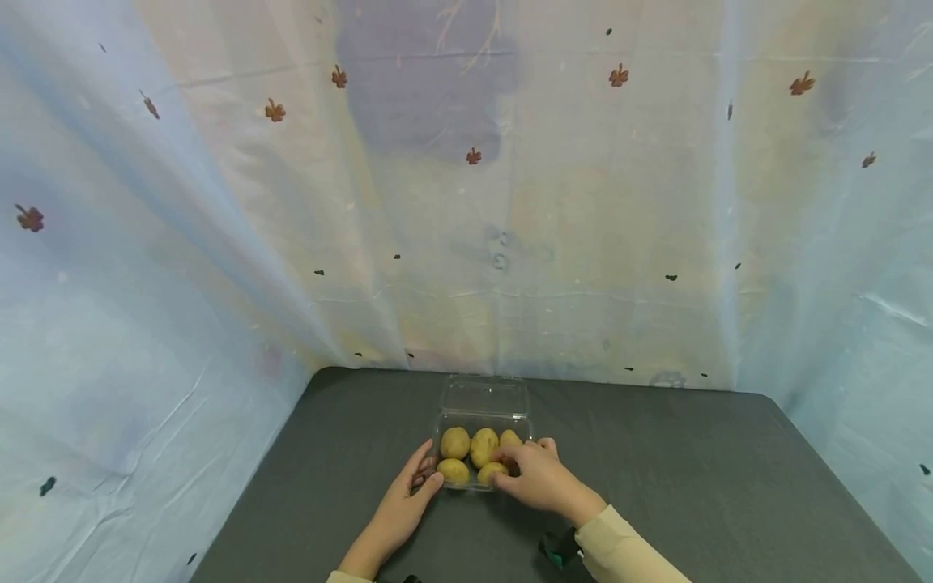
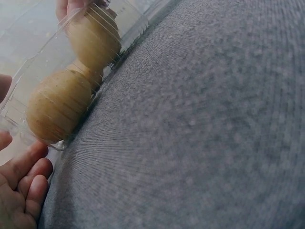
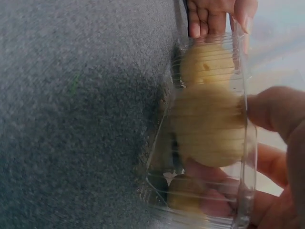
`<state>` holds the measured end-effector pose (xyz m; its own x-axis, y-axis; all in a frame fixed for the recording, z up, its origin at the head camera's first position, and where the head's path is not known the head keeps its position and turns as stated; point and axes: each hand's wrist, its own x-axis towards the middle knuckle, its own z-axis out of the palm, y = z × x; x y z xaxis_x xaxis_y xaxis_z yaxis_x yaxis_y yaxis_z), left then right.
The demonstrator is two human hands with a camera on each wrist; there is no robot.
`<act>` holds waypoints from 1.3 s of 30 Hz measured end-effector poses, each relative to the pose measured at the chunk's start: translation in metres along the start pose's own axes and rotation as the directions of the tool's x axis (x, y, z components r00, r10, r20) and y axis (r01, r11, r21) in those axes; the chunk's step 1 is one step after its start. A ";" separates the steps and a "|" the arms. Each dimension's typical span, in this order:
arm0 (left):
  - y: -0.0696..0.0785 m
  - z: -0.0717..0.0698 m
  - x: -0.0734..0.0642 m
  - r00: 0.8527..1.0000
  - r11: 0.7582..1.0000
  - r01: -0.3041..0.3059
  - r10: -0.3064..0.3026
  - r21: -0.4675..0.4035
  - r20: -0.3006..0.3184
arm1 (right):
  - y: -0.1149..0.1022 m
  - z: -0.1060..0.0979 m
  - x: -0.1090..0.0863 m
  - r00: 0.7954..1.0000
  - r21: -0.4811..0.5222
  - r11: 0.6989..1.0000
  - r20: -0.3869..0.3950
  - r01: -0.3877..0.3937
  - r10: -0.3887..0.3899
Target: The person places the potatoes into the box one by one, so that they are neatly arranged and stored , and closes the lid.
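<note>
- The right hand (image 1: 541,476) pinched the front-right potato (image 1: 488,473), which was inside the clear box (image 1: 481,419) on the table (image 1: 656,470).
- The left hand (image 1: 410,492) rested with loose fingers against the box's left side.
- The potato was probably firm and fairly weighty, apt to roll; its rounded sides suited thumb and fingers.
- The box looked light and flimsy, best steadied by its walls.

Curtained-off spot, by the look of it; cannot tell whether in a home, lab or shop. Pale sheeting (image 1: 437,210), creased, bluish at the sides, printed with reddish-brown leaves (image 1: 619,76), hangs behind and to left and right. Between: one dark grey surface (image 1: 670,461), far corners rounded, texture fabric-like in wrist views.
</note>
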<state>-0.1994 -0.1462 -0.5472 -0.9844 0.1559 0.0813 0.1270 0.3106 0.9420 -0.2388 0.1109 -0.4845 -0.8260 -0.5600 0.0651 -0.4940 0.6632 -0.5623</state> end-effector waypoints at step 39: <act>-0.008 -0.002 0.003 1.000 1.000 0.018 -0.018 0.002 0.010 | 0.017 -0.009 -0.010 0.880 -0.051 0.986 -0.460 -0.162 0.120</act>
<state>-0.2034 -0.1504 -0.5533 -0.9852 0.1600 0.0608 0.1094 0.3151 0.9427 -0.2414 0.1324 -0.4868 -0.9110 -0.1840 0.3690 -0.3672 0.7693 -0.5229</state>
